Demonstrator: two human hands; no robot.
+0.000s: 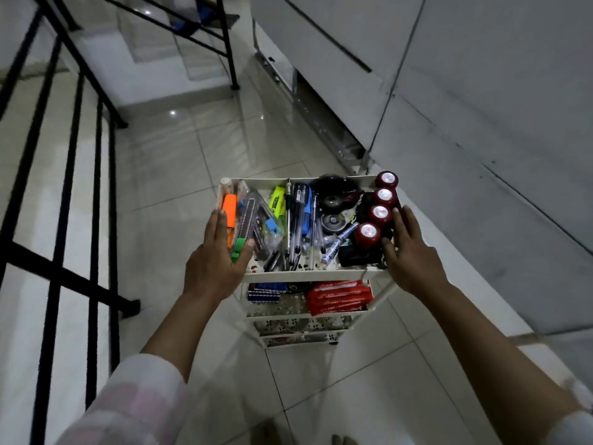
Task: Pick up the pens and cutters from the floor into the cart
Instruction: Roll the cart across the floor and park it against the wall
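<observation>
Pens (296, 220) and cutters (248, 216) fill the cart (308, 273) top tray, between both hands. Left hand (215, 268) lies flat and open on the tray's left edge, an orange cutter (229, 216) just beyond its fingertips. Right hand (409, 252) rests open at the right edge, fingers touching red-capped containers (378, 215), gripping nothing.

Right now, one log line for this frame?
left hand: at cart left edge by cutters | right hand: on right edge | floor: no pens visible
</observation>
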